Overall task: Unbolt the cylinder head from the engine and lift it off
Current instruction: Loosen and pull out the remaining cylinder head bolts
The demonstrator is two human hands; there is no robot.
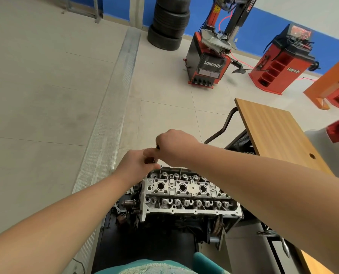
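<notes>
Low in the frame's centre, the cylinder head [186, 191] sits bolted. Both hands, left hand [135, 165] and right hand [174, 147], clench a dark tool [154, 160] at its far-left corner; unbolting likely continues, needing steady downward pressure.

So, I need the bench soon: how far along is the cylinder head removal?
Done: the valve gear is already exposed on the cylinder head. In hand: both hands grip a dark tool standing at the far left corner, right hand above, left hand lower, apparently on a bolt there. Left: the head still sits on the engine, not lifted.
</notes>
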